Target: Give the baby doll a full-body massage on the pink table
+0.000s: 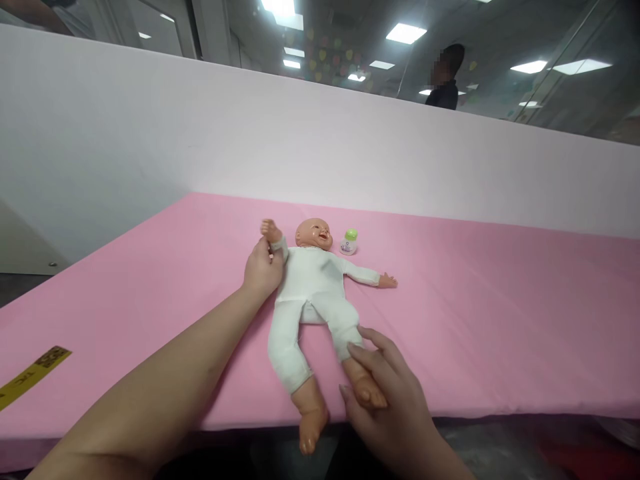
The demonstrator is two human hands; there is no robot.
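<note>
A baby doll (315, 280) in a white cloth suit lies on its back on a pink-covered table, its head at the far end and its bare feet at the near edge. My left hand (264, 268) is closed around the doll's forearm on the left, just below its raised hand. Lower down, my right hand (387, 380) curves around the doll's lower leg on the right. Its fingertips touch the trouser cuff, and the thumb lies below the bare foot. Beside the doll's head stands a small clear jar (349, 243) with a green lid.
The pink sheet (480, 320) covers the table up to a white partition (320, 147) along the back. A yellow label strip (35, 375) with a printed code lies at the left front. Beyond the partition, a person (444, 83) in dark clothing is visible through glass.
</note>
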